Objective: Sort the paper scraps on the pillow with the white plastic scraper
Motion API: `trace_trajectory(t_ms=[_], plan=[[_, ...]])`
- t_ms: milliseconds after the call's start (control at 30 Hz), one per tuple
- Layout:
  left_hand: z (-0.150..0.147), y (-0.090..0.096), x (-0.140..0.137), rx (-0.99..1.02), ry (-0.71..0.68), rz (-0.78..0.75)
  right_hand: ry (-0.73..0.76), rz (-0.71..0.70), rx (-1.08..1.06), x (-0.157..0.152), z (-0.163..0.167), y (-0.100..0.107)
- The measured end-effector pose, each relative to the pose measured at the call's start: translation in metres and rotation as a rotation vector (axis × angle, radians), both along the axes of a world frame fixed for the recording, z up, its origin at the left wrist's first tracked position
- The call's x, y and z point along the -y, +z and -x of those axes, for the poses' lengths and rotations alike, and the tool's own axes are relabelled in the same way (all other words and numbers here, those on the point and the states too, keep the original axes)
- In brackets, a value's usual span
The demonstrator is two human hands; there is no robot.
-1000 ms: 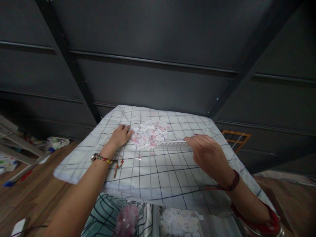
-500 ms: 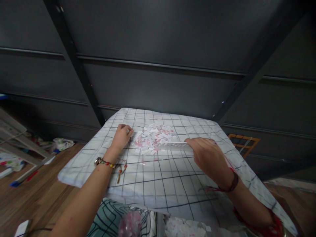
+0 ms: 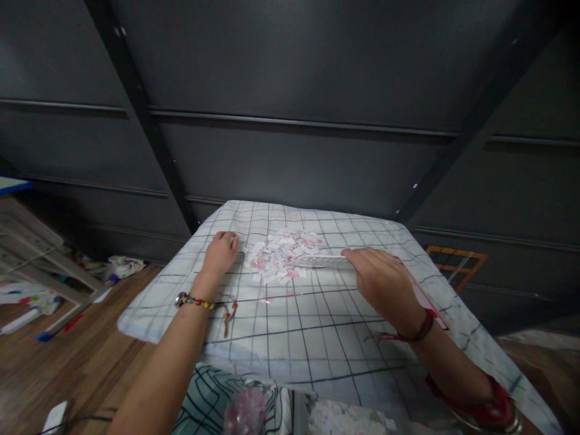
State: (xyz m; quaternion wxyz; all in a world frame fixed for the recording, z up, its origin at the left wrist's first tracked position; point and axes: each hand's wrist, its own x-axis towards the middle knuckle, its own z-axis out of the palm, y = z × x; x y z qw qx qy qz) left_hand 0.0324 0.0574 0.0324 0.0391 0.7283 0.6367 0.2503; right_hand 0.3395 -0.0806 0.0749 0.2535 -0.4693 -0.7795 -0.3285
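A loose heap of white and pink paper scraps [image 3: 278, 257] lies on the checked cloth [image 3: 281, 326]. My right hand [image 3: 380, 281] grips a flat white slotted tool [image 3: 321, 261], whose far end reaches into the heap's right side. The tool's exact kind is not clear. To the left of the heap, my left hand [image 3: 220, 251] rests on the cloth, fingers curled and close together. Whether anything is in it is hidden. A beaded bracelet [image 3: 194, 301] on the left wrist trails its cord ends onto the cloth.
A pink flat item [image 3: 426, 296] lies beyond my right wrist. Below the front edge are a container of paper scraps [image 3: 347, 417] and a clear bag with pink contents [image 3: 244, 411]. A dark panelled wall [image 3: 290, 157] stands behind; a white frame [image 3: 40, 241] is at left.
My left hand has drawn slightly away from the heap, its fingers curled in more. The slotted tool has tilted, with its end still at the scraps. The camera view has shifted slightly.
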Motion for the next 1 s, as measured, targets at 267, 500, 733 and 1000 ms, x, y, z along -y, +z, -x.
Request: trace_trajectory(t_ms=[267,500,733,1000], plan=[[0.003,-0.008,0.008,-0.265,0.154,0.182,-0.035,0.027,0.024,0.01,-0.009,0.004],[0.004,-0.009,0.007,-0.253,0.144,0.194,-0.023,0.203,-0.006,0.019,-0.002,0.008],[0.004,-0.012,0.005,-0.255,0.152,0.182,-0.025,0.142,0.026,0.019,0.0,0.008],[0.002,-0.008,0.005,-0.263,0.145,0.232,-0.017,0.119,0.025,0.027,-0.002,0.01]])
